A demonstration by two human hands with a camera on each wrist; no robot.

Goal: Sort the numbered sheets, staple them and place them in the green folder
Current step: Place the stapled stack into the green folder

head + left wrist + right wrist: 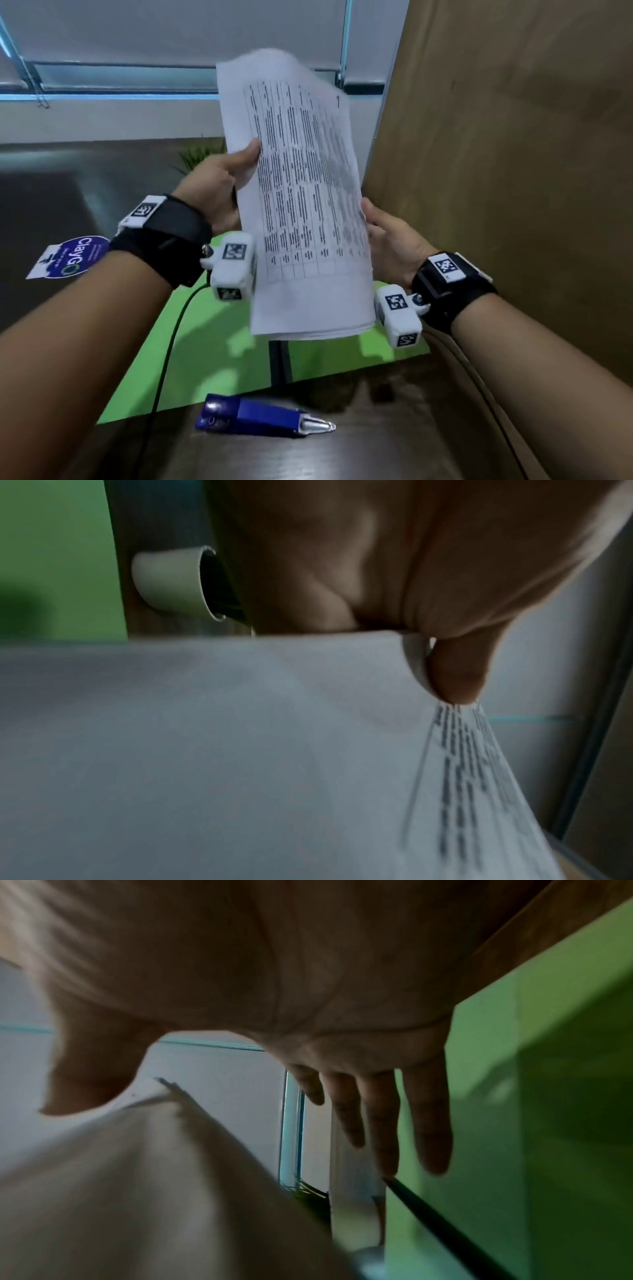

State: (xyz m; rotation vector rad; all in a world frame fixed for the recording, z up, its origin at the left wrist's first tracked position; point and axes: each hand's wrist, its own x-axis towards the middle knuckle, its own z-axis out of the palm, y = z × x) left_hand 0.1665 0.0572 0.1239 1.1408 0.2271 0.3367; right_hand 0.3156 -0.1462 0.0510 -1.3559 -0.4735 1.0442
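Fingers of the left hand [219, 185] pinch the sheets [301, 205] (top page marked 1), while the right hand [390, 240], fingers straight and spread, steadies their edge above the green folder [205, 342].

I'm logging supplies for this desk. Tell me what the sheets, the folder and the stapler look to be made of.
Sheets: thin matte white paper; they bow where the left hand pinches them.
Folder: bright green, flat, faintly glossy; card or plastic, can't tell which.
Stapler: glossy blue body, likely plastic or painted metal, with a shiny silver metal nose.
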